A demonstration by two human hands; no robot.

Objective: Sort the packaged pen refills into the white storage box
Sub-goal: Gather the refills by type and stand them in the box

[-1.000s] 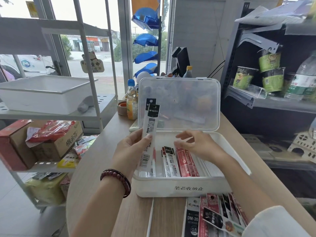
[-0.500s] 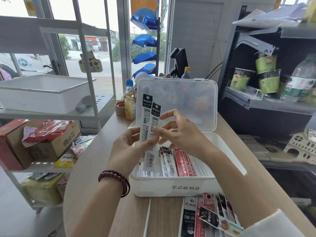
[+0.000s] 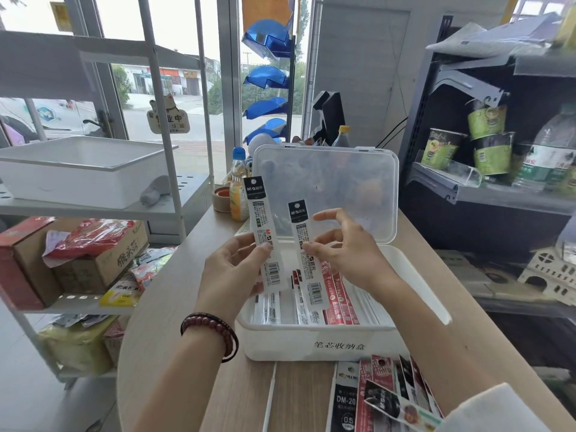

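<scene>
Splitting a pair held together in one grip half a second ago: two refills now apart, left refill (image 3: 263,226) pinched by left grip (image 3: 237,269), right refill (image 3: 304,232) pinched by right grip (image 3: 346,254), other fingers spread. Both upright over the open box (image 3: 280,341) on the counter (image 3: 187,307). Slim clear sleeves, black headers, white labels, barcodes low.

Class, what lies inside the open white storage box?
Inside the white storage box: white refill packs at left, red refill packs beside them. The left hand, right hand and their held packs hide the far ends.
</scene>
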